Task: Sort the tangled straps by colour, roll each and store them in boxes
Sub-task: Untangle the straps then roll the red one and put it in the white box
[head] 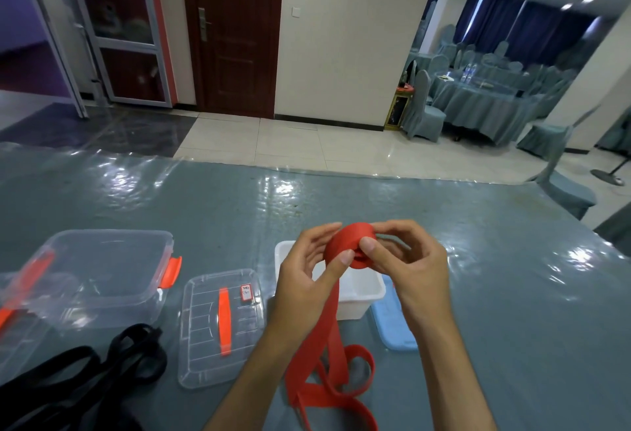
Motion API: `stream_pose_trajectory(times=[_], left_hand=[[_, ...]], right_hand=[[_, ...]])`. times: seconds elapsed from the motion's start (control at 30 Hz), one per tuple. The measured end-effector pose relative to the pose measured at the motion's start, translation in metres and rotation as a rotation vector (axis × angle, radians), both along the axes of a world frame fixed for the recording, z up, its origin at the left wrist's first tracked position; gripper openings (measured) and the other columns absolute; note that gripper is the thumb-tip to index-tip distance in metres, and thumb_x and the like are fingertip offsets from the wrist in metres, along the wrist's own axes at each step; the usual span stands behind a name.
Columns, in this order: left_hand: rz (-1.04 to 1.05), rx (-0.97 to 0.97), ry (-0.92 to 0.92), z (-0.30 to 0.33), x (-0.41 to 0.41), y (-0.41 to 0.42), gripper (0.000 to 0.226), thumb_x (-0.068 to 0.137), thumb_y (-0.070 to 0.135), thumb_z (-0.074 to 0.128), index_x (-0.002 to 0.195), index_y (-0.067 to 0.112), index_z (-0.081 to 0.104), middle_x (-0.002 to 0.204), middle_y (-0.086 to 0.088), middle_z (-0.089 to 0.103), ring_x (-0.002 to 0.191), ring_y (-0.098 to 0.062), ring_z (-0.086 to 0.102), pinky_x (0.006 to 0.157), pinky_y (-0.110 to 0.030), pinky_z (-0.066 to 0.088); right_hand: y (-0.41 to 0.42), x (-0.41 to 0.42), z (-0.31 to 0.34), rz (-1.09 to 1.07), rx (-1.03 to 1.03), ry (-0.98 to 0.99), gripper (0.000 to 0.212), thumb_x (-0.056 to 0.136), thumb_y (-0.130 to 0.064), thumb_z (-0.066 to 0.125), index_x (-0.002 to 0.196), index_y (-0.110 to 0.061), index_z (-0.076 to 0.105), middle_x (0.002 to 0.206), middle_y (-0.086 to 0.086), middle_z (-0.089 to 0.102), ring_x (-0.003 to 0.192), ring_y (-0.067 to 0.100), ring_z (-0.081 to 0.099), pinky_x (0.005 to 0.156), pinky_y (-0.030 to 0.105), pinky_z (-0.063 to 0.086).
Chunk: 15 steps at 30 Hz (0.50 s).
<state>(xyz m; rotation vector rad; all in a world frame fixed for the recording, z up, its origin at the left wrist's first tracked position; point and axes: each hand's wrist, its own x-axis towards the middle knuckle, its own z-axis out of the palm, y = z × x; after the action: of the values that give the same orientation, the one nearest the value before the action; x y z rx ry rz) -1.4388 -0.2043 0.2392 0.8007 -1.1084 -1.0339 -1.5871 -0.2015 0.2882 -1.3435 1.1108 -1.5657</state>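
You're mid-roll: your left hand (309, 271) and right hand (403, 261) both pinch the red strap (345, 248) coil at frame centre, above the white box (362, 294). Next, wind in the loose tail evenly.

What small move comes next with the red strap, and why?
Probably another turn of the roll: both hands, left hand and right hand, pinch the part-wound red fabric strap above the white plastic box, while a long loose tail lies on the table.
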Motion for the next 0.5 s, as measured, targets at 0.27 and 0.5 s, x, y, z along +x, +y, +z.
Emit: stream_pose_trajectory(times=[0.27, 0.5], left_hand=[[-0.031, -0.005, 0.037, 0.01, 0.001, -0.005, 0.032, 0.085, 0.018, 0.076, 0.116, 0.014, 0.072, 0.115, 0.004, 0.078, 0.11, -0.018, 0.074, 0.1, -0.033, 0.056], [-0.087, 0.028, 0.076, 0.016, -0.002, -0.003, 0.039, 0.087, 0.017, 0.079, 0.125, 0.014, 0.068, 0.121, 0.0, 0.077, 0.119, -0.018, 0.07, 0.105, -0.033, 0.054]], right_hand=[[0.001, 0.005, -0.012, 0.029, 0.011, -0.183, 0.025, 0.079, -0.011, 0.082, 0.078, -0.005, 0.058, 0.115, 0.01, 0.077, 0.103, 0.028, 0.076, 0.081, 0.039, 0.061], [0.001, -0.007, 0.001, 0.03, -0.077, -0.077, 0.032, 0.073, -0.009, 0.09, 0.101, -0.018, 0.077, 0.107, 0.012, 0.078, 0.103, 0.031, 0.075, 0.092, 0.044, 0.06]])
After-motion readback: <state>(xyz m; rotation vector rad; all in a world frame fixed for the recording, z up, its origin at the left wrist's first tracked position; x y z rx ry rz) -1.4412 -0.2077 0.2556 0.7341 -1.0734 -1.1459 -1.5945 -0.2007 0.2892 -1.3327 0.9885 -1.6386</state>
